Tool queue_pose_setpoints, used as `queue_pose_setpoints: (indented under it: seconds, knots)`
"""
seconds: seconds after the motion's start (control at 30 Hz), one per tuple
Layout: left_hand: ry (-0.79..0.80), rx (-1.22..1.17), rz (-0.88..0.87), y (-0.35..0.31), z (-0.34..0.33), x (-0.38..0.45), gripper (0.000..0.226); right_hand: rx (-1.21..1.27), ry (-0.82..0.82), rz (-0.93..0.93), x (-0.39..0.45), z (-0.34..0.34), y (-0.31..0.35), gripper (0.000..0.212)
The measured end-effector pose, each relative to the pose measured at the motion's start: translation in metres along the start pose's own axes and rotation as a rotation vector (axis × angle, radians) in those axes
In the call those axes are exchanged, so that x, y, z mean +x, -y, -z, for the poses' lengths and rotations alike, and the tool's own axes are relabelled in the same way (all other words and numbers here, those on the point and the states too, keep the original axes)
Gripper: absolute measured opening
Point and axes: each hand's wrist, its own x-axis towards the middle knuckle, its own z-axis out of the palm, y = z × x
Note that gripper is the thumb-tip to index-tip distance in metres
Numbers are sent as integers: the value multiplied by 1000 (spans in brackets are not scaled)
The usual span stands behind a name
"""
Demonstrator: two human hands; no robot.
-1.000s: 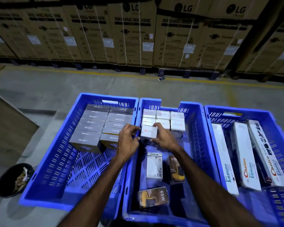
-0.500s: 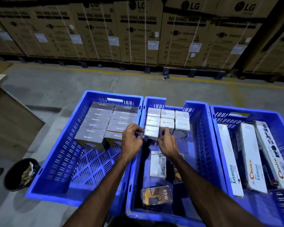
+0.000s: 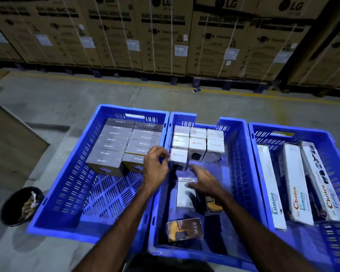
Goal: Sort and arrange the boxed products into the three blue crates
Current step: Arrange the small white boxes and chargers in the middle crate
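Note:
Three blue crates stand side by side. The left crate (image 3: 53,193) holds rows of grey boxes (image 3: 114,146). In the middle crate (image 3: 241,173), small white boxes (image 3: 197,143) stand in rows at the far end. My left hand (image 3: 155,165) touches the left side of the nearest white box (image 3: 178,158), fingers curled at its edge. My right hand (image 3: 204,180) hovers open just below that box, over a white Portronics box (image 3: 185,195) lying flat. A yellow-black 65W box (image 3: 185,228) lies nearer me. The right crate (image 3: 332,138) holds long white boxes (image 3: 294,185).
A black bin (image 3: 18,207) with scraps stands on the concrete floor left of the crates. A wooden board (image 3: 10,138) lies at the far left. Stacked washing machine cartons (image 3: 165,36) line the back behind a yellow floor line.
The white box has been set down at the front left of the rows. My right hand has let go of it and drawn back toward me, opening; my left hand stays at its side.

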Motion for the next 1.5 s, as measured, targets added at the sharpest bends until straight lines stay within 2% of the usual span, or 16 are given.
queue_pose_setpoints:
  seconds: [0.1,0.17,0.33,0.4,0.5,0.57,0.67,0.73,0.83,0.9,1.0,1.17,1.33,1.43,1.5]
  knots:
    - [1,15,-5,0,0,0,26,-406,92,126,-11,-11,7,109]
    - [-5,24,-19,0,0,0,26,-580,131,169,-21,-20,14,121]
    - [-7,51,-27,-1,0,-1,26,-714,137,154,-23,-34,17,138]
    - [-3,54,-21,-1,0,-1,25,-680,126,160,-23,-32,19,136]
    - [0,-3,27,-4,4,-6,22,-409,120,132,-22,-14,19,126]
    - [2,-78,98,-5,8,-10,20,-18,191,102,-28,11,26,117]
    - [5,-204,194,-9,13,-16,16,565,270,69,-47,50,40,85]
    - [9,-313,230,-14,16,-19,13,822,298,12,-56,65,45,82]
    - [41,-444,262,-27,18,-24,3,1254,290,-77,-63,66,46,90]
    - [92,-528,308,-29,16,-27,22,1474,279,-109,-67,61,49,82]
    - [191,-581,347,-29,16,-29,49,1713,328,-61,-73,55,53,75]
    - [385,-803,437,-38,19,-34,64,1934,276,-40,-79,51,61,76]
    - [367,-805,418,-42,17,-38,85,1991,156,-122,-87,40,65,68]
    - [295,-692,404,-45,17,-38,88,1826,19,-238,-82,30,65,52]
    - [249,-532,349,-47,20,-35,84,1486,-166,-329,-76,18,55,32]
